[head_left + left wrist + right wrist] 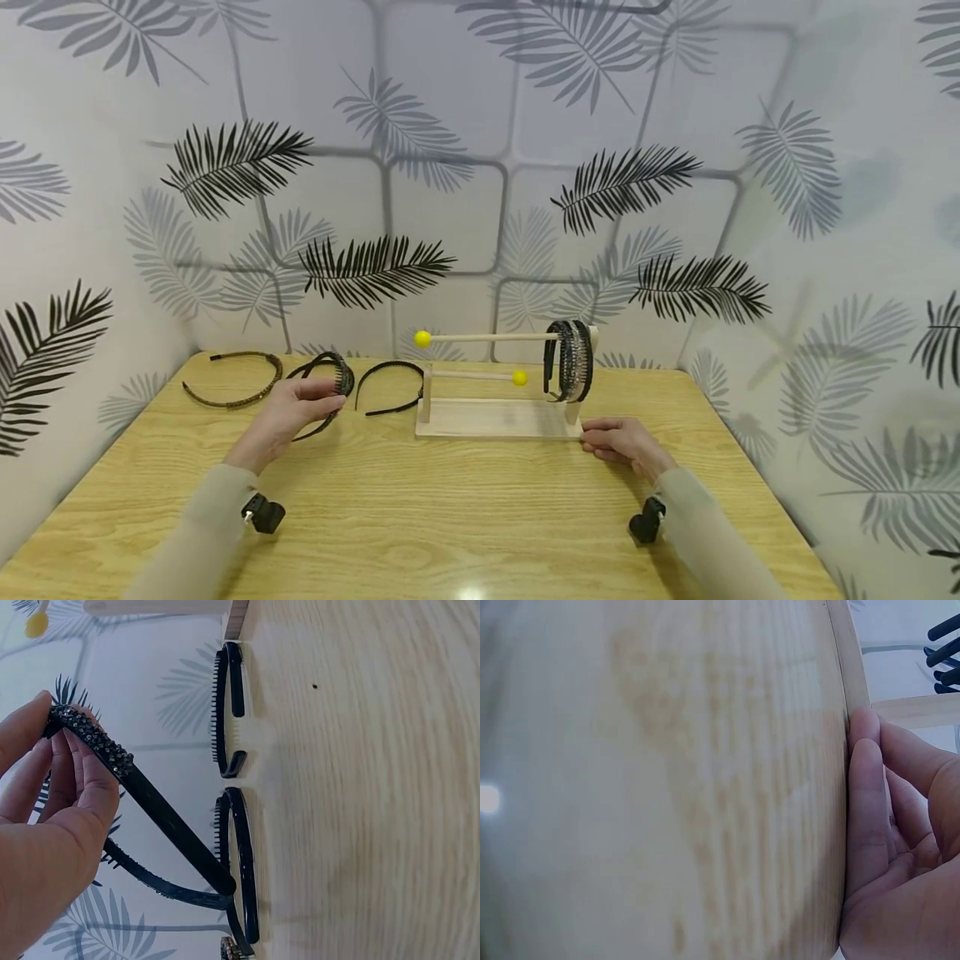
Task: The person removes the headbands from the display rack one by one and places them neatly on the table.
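My left hand (285, 414) pinches a black headband (176, 825) set with dark sparkling stones, its toothed arch between thumb and fingers. In the left wrist view it is raised from the table, open ends pointing away from the fingers. At the right, my right hand (624, 442) grips the front corner of a wooden headband stand's base (498, 419), thumb and fingertips right at the edge in the right wrist view. Several headbands (573, 360), black and silvery, hang together on the stand's upper rod (495, 337), near its right post.
On the wood-grain table (465, 508) a brown beaded headband (279, 367) lies far left. Another black headband (311, 364) lies behind my left hand, and a thin toothed one (390, 364) beside the stand. Yellow balls (422, 339) cap the rods. A leaf-patterned backdrop (450, 208) stands behind.
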Tool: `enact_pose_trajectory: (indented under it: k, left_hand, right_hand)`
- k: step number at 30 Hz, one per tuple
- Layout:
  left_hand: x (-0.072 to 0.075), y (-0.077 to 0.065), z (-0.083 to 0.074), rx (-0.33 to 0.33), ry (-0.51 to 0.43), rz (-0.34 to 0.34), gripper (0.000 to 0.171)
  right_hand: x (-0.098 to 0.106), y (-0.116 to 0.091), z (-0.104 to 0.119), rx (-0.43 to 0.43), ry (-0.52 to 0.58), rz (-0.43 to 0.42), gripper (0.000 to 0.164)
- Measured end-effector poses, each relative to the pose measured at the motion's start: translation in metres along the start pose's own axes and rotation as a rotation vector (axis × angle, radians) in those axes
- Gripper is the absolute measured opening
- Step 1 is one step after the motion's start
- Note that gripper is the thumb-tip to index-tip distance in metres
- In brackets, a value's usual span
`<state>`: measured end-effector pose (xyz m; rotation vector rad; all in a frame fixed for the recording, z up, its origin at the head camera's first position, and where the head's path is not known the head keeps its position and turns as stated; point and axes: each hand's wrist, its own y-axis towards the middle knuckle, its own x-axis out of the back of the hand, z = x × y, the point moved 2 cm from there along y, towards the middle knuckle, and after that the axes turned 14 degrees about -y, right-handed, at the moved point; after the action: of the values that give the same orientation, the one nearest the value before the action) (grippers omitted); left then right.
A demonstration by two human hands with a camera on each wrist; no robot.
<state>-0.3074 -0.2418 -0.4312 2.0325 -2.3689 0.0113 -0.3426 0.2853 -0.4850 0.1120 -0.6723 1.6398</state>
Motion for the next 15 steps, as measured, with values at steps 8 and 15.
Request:
enact_pose_trajectory:
  k: [8, 15]
  left_hand:
    - [0.011, -0.004, -0.001, -0.013, 0.032, 0.008, 0.059]
    - [0.026, -0.008, 0.002, 0.026, 0.096, 0.019, 0.063]
  right_hand:
    - [0.001, 0.002, -0.003, 0.014, 0.025, 0.014, 0.047]
    - [0.001, 0.002, -0.003, 0.011, 0.013, 0.018, 0.047]
